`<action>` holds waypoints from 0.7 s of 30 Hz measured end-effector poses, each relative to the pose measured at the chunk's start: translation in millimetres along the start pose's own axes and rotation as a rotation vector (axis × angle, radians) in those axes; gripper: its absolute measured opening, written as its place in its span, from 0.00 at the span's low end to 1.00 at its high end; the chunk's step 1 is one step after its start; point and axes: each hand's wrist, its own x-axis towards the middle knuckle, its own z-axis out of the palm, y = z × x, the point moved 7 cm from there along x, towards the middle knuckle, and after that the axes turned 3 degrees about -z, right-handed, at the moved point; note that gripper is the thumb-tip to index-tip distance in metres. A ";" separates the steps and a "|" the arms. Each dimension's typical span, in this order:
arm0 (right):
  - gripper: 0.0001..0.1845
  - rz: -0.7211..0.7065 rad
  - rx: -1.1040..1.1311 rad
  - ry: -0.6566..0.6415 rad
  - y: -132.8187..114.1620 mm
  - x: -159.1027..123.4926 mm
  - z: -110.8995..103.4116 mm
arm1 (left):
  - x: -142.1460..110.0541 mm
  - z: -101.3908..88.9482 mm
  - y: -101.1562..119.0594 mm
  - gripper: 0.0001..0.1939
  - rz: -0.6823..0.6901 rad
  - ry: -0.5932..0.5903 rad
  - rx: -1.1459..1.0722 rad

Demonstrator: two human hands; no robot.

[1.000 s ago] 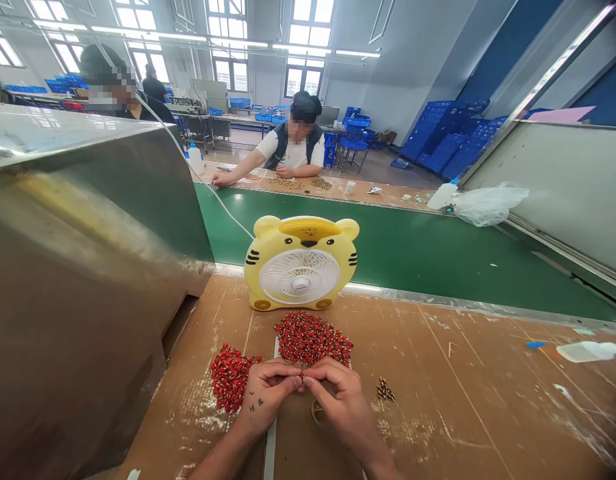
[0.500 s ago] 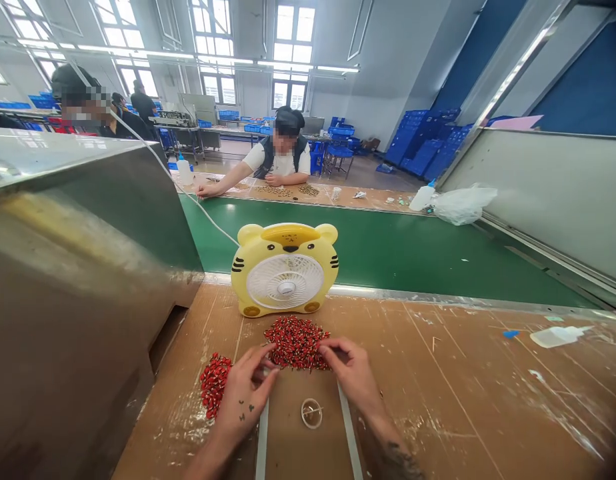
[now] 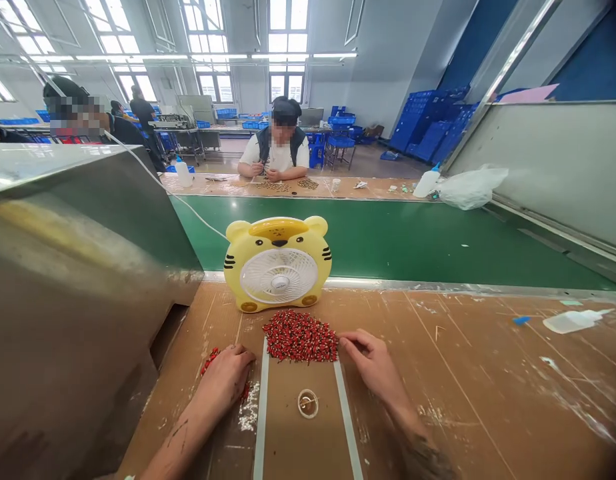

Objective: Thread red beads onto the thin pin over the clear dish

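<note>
Straight ahead of me stands a yellow tiger-shaped fan (image 3: 277, 263), and I place everything else by it. Just below the fan, on the brown cardboard table top (image 3: 438, 353), sits a heap of small red pieces (image 3: 301, 337), with my hands on either side of it.

My left hand (image 3: 223, 380) is below the fan and off to its left, back up, fingers curled down and loosely together. It rests over a few loose red pieces (image 3: 209, 361) that peek out beside it, and I cannot tell whether those fingers pinch anything. My right hand (image 3: 371, 360) is below the fan and to its right, fingers stretched forward and close together, the fingertips (image 3: 344, 340) just beside the heap's right edge. Nothing shows pinched there, though I cannot be sure.

Further below the fan, between my hands, two white strips (image 3: 261, 407) run toward me, and a small clear ring (image 3: 308, 403) lies between them. Well to the fan's right, a plastic squeeze bottle (image 3: 573, 321) lies on its side; to its left rises a steel machine housing (image 3: 73, 300). Behind the fan runs a green conveyor belt (image 3: 388, 240) — beyond that, a co-worker (image 3: 275, 147) sits at the far table, hands together above small tan piles (image 3: 308, 183). Blue crates (image 3: 431, 123) are stacked further back, beyond the fan and to its right.
</note>
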 end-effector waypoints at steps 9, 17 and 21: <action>0.06 -0.079 0.084 -0.364 -26.2 -64.1 45.6 | 1.9 -4.8 5.9 0.15 0.008 0.023 0.172; 0.11 -0.290 0.031 -0.344 -33.4 -61.7 54.8 | -3.1 -17.6 10.6 0.14 0.096 0.172 -0.348; 0.16 -0.532 -0.117 -0.298 -45.8 -67.2 61.9 | -3.7 2.0 14.9 0.12 -0.014 0.134 -0.933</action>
